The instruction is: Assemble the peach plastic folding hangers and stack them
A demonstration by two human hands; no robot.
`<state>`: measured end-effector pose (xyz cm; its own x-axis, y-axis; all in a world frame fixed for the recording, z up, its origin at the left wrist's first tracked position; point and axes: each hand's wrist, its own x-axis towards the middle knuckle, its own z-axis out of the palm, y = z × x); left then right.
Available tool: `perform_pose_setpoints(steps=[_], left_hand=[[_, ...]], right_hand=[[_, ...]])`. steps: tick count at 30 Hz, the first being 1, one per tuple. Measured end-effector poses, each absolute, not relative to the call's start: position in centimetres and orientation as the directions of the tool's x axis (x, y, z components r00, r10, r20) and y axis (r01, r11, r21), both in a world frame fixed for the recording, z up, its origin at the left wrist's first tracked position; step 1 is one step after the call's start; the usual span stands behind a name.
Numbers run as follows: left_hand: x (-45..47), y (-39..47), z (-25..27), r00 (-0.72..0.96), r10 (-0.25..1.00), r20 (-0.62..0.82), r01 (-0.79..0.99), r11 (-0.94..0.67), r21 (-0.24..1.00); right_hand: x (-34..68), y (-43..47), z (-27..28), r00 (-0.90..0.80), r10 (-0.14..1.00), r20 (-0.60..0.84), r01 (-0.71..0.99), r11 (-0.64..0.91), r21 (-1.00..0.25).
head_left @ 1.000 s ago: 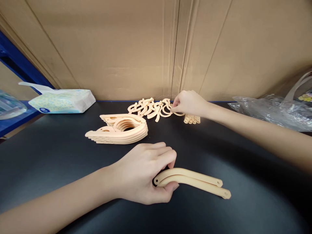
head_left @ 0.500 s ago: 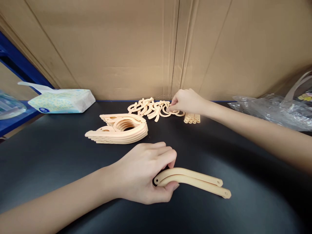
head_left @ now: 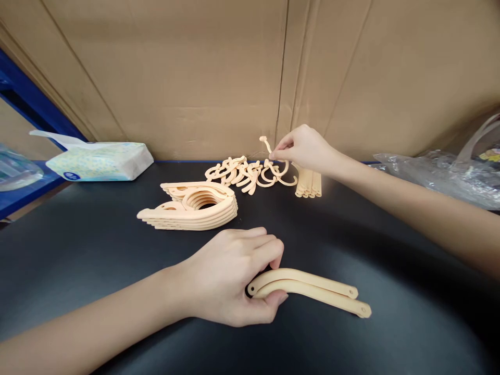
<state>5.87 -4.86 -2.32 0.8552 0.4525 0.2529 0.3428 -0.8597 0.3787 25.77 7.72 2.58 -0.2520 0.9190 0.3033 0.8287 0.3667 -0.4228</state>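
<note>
My left hand (head_left: 234, 278) is closed around the curved ends of two beige hanger arms (head_left: 316, 291), which lie nearly side by side and point right over the black table. At the back, my right hand (head_left: 307, 151) pinches a beige hook (head_left: 265, 144) between thumb and fingertips, its upper end standing above the hand. Just below is a tangled pile of beige hooks (head_left: 232, 172). Several straight-looking beige hanger pieces (head_left: 308, 185) lie side by side to the right of the pile. A neat stack of beige folding hangers (head_left: 191, 214) sits beyond my left hand.
A tissue pack (head_left: 101, 161) rests at the back left, by a blue frame (head_left: 42, 112). Clear plastic bags (head_left: 437, 174) lie at the right. A cardboard wall (head_left: 187, 78) closes off the back of the black table (head_left: 97, 250).
My right hand has risen from the pile with a hook pinched in it. My left hand and the two hanger arms stay in place.
</note>
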Motion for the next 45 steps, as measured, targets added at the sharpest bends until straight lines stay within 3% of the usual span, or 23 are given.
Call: perform_pose_setpoints(steps=[5, 16, 22, 28, 34, 38, 45], left_hand=[[6.0, -4.9, -2.4, 0.856, 0.452, 0.25, 0.344, -0.86, 0.377], [6.0, -4.9, -2.3, 0.851, 0.457, 0.26, 0.347, -0.859, 0.376], [5.9, -4.9, -2.6, 0.85, 0.454, 0.268, 0.341, -0.861, 0.376], [5.9, -4.9, -2.7, 0.852, 0.446, 0.274, 0.33, -0.864, 0.382], [5.8, -4.8, -2.8, 0.854, 0.444, 0.27, 0.331, -0.866, 0.376], [5.9, -4.9, -2.6, 0.853, 0.45, 0.264, 0.341, -0.864, 0.37], [5.9, -4.9, -2.7, 0.843, 0.465, 0.27, 0.352, -0.857, 0.377]], right_hand=[[26.8, 7.2, 2.9, -0.223, 0.894, 0.388, 0.766, 0.407, -0.498], [27.1, 7.6, 1.8, -0.232, 0.945, 0.232, 0.607, 0.327, -0.724], [27.3, 5.4, 3.3, -0.259, 0.938, 0.232, 0.583, 0.343, -0.736], [28.9, -0.3, 3.1, -0.434, 0.9, -0.037, 0.728, 0.326, -0.602], [30.1, -4.9, 0.7, -0.418, 0.872, -0.256, 0.864, 0.294, -0.408], [29.8, -6.1, 0.6, -0.364, 0.883, -0.297, 0.917, 0.284, -0.279], [29.1, -6.2, 0.7, -0.371, 0.898, -0.239, 0.923, 0.328, -0.201]])
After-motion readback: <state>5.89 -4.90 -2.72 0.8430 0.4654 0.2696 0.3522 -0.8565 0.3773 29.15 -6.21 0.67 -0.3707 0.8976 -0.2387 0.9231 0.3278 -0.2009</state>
